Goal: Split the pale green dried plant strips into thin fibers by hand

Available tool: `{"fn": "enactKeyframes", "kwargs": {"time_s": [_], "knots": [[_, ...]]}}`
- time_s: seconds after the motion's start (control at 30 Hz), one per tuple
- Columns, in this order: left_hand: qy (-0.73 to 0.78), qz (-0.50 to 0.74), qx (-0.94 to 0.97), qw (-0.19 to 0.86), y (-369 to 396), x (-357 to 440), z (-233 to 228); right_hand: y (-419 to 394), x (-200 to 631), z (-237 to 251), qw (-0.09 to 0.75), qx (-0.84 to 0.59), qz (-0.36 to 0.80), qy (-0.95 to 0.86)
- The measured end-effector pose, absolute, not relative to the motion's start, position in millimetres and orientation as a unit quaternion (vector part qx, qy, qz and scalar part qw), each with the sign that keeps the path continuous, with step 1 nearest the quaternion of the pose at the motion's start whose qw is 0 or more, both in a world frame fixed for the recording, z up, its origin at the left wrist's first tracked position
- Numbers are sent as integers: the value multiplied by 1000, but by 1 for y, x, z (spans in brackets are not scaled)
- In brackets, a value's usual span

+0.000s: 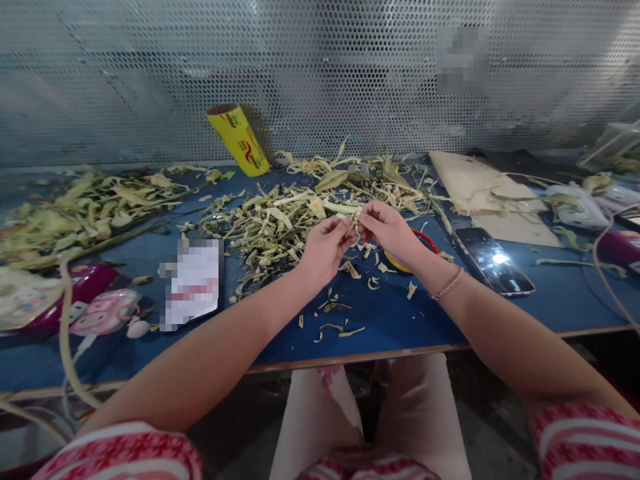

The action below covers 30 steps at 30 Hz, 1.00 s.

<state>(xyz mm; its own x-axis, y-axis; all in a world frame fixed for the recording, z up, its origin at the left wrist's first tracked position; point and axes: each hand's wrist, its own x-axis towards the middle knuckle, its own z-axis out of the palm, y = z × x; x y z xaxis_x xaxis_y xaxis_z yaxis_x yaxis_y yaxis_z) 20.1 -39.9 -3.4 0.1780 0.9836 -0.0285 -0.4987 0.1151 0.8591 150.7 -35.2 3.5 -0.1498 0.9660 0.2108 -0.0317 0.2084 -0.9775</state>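
Our left hand and right hand pinching one pale green plant strip between them, heap of dried leaf scraps behind on blue bench, black phone right, yellow roll beyond.

The surface is showing a matt blue covering with a bare wooden edge. Dry, papery husk strips are lying dull and fibrous on it. The phone is gleaming, its glass glossy under a light. The yellow roll is looking like shiny plastic film. Behind, the perforated metal screen is shining softly. The brown cardboard is looking matt and rough.
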Motion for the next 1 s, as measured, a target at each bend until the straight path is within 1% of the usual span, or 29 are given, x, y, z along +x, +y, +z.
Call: {"fn": "enactKeyframes", "kwargs": {"time_s": [0.17, 0.33, 0.63, 0.77, 1.0], "knots": [[338, 582, 454, 584, -40, 18, -11, -37, 151, 5, 514, -391, 467, -604], [373, 584, 517, 502, -42, 14, -11, -39, 151, 7, 506, -384, 446, -631], [390, 554, 586, 445, -42, 10, -10, -43, 154, 10, 476, -407, 334, -704], [396, 548, 602, 425, -44, 10, -6, -40, 154, 10, 488, -396, 347, -696], [392, 560, 597, 420, -41, 10, -12, -38, 154, 8, 505, -368, 428, -653]]}}
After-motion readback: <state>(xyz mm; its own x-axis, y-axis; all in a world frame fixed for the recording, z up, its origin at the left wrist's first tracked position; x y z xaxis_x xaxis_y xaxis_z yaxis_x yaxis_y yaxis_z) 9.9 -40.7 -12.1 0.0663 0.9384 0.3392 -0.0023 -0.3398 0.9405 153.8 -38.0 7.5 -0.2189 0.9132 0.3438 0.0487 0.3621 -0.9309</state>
